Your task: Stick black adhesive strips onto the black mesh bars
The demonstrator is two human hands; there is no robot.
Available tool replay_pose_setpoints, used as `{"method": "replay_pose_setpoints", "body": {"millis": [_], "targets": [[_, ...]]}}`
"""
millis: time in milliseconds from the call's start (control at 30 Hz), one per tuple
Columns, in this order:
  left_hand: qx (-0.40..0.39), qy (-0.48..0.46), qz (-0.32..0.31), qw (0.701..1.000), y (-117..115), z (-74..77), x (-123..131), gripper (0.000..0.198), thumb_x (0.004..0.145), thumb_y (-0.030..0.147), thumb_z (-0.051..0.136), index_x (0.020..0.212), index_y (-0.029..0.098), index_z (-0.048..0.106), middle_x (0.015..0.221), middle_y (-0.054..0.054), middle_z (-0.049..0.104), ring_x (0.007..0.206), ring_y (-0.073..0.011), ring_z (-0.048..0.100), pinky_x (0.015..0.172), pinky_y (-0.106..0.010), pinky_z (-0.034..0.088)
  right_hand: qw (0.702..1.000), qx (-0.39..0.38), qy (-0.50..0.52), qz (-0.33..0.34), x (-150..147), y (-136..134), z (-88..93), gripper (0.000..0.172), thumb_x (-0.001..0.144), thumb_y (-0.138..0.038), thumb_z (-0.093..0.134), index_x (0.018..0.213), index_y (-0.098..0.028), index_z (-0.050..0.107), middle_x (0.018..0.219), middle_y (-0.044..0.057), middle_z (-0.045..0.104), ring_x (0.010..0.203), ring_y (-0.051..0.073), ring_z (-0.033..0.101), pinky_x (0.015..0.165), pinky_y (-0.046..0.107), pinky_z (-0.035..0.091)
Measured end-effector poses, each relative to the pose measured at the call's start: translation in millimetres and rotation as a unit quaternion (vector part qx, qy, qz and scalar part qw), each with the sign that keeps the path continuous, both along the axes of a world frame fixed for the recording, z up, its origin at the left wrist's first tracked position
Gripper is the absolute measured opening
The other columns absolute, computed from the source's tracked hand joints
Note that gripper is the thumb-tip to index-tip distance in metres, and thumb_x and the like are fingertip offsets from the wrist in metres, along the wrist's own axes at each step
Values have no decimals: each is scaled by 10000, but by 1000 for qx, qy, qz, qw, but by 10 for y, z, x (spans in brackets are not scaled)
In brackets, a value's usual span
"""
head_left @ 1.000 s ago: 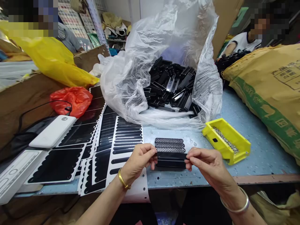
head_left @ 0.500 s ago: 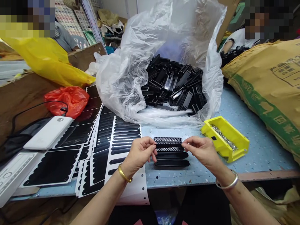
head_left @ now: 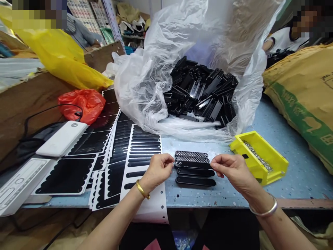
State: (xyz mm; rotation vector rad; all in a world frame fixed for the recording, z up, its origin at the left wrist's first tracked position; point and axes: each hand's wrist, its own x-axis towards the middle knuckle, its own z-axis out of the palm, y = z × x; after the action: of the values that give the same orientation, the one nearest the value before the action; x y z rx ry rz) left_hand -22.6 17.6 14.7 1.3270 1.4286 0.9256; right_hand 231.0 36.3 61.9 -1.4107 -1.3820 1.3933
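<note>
Fingers (head_left: 169,160) of our left hand (head_left: 158,169) pinch left end of black plastic strip (head_left: 194,164). Fingers of our right hand (head_left: 231,168) pinch right end. Both grips narrow. Strip level, just left of yellow tray (head_left: 273,151), low at blue table (head_left: 293,139); contact with it we cannot tell. Also left of tray: two mesh grilles (head_left: 191,154) beyond strip, two plain black strips (head_left: 195,181) nearer us, all parallel. Clear bag (head_left: 145,86) of black parts (head_left: 203,93) behind tray. Sticker sheets (head_left: 142,146) well left of tray.
</note>
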Motion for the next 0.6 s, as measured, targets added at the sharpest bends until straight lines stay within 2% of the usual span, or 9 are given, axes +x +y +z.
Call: {"method": "replay_pose_setpoints", "body": {"millis": [200,433,600], "targets": [[-13,0,-13,1000,5,15,58,115,626,125,603,720,143,668,560,6,606,537,-129,594,511,-221,445,1000,-24,5,10,-48,32,-81,275,620,-376,817,602,-141,676,469,-10,550,407,84,458,378,200,331],[-9,-21,-10,1000,23,-45,60,120,613,101,593,712,152,638,581,17,602,515,-110,587,495,-207,448,999,-35,10,-1,-116,74,-105,282,579,-375,826,572,-138,673,458,-11,555,382,79,453,354,196,332],[-28,-27,-9,999,17,7,64,124,608,81,595,710,144,628,584,15,597,522,-111,590,509,-215,461,999,-42,6,-11,-133,92,-120,253,565,-343,819,559,-137,672,453,-8,566,373,78,460,352,196,341]]}}
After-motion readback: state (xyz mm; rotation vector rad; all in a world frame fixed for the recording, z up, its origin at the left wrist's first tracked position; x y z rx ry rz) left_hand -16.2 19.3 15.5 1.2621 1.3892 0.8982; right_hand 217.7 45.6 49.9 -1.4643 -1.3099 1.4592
